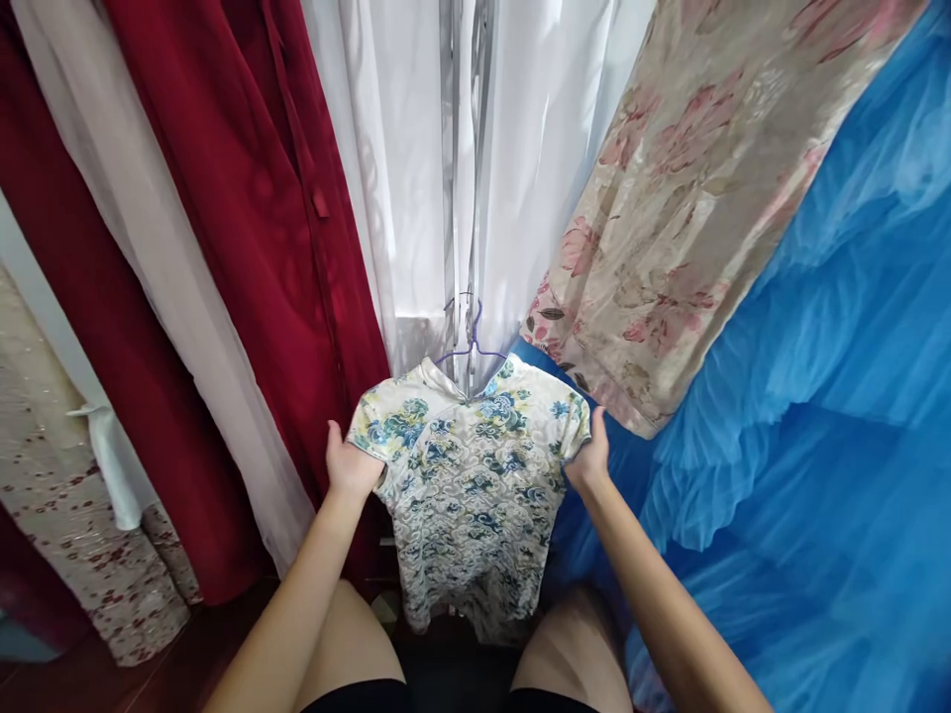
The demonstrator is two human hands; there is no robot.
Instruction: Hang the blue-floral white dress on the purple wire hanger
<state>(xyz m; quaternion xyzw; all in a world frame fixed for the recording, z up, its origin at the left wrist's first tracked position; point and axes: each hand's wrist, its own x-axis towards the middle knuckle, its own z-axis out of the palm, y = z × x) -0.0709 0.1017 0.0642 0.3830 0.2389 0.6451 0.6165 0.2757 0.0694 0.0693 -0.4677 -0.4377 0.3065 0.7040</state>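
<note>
Far left, red garments point(238, 248) hanging. Left hand point(355, 467) at one sleeve of blue-and-white patterned top point(479, 485) — thumb raised, fingers hidden by sleeve, cannot tell if clamped. Top in middle, spread between both hands, purple hanger point(474, 345) at its neck, white fabric point(539, 149) behind. Right hand point(589, 460) at other sleeve — thumb by cuff, fingers hidden, grip likewise unclear. Beyond, beige floral garment point(669, 248), then ruffled blue garment point(832, 456) far right.

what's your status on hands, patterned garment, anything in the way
Left hand at one sleeve, right hand at the other, exact grip hidden. Patterned garment upright, purple hanger at its neckline. Nothing blocking its front; white fabric behind.
</note>
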